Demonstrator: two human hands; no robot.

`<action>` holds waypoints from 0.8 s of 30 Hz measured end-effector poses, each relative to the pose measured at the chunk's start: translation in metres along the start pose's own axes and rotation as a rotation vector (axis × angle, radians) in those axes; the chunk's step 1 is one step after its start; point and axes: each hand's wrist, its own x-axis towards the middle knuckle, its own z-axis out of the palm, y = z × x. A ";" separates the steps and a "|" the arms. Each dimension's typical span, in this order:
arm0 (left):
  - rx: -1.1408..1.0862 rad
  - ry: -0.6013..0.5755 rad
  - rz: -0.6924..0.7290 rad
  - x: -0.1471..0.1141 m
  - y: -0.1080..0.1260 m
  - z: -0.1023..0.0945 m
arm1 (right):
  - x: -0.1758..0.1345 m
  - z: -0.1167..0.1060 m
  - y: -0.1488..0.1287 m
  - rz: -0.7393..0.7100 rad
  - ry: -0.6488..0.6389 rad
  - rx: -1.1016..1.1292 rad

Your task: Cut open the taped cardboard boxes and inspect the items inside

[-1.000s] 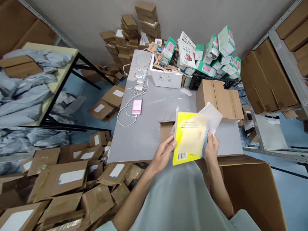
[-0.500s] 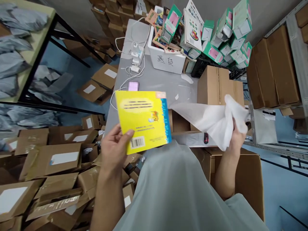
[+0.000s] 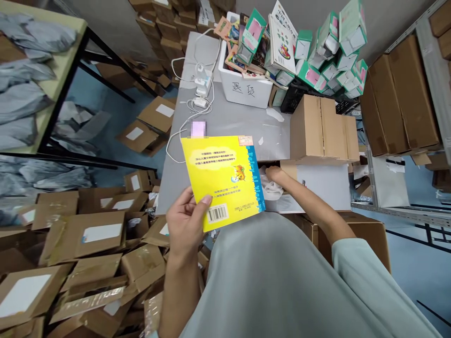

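Thumb in front and fingers behind, the left hand [image 3: 188,216] grips a yellow book [image 3: 220,180] by its lower left side, at the table's [image 3: 239,126] near edge. The right hand [image 3: 275,174] is at crumpled white wrapping [image 3: 272,191] beside it; how tightly its fingers close I cannot tell. A light, flat hold should spare the cover creases. Its barcode [image 3: 218,213] shows, digits too small to read; the white bin [image 3: 260,97] bears handwritten "退货" (returns).

Left hand [image 3: 186,218] gripped yellow book [image 3: 218,183] | right hand [image 3: 275,174], partly hidden, touched crumpled white wrapping [image 3: 272,190] | white bin [image 3: 259,96] and brown cartons [image 3: 310,129] stood on grey worktop [image 3: 236,115]
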 end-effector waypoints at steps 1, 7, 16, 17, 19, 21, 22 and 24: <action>0.005 -0.011 -0.004 -0.002 0.000 0.000 | 0.004 0.002 -0.004 0.004 -0.053 -0.077; 0.045 0.033 -0.011 -0.009 0.003 -0.012 | -0.014 -0.031 -0.018 -0.119 -0.393 -0.506; 0.003 0.075 -0.045 -0.008 0.008 -0.005 | -0.085 -0.054 0.014 -0.359 -0.339 -0.779; 0.007 0.052 -0.054 -0.008 0.009 -0.004 | -0.078 -0.046 0.013 -0.300 -0.271 -0.774; 0.015 -0.005 -0.071 -0.009 0.012 -0.001 | -0.060 -0.035 0.008 -0.217 -0.165 -0.739; 0.014 -0.054 -0.091 -0.009 0.015 0.000 | -0.053 -0.034 0.005 -0.198 -0.118 -0.701; 0.009 -0.070 -0.099 -0.009 0.016 0.001 | -0.055 -0.037 0.006 -0.201 -0.096 -0.688; 0.000 -0.089 -0.099 -0.009 0.019 0.005 | -0.076 -0.048 0.009 -0.242 -0.011 -0.595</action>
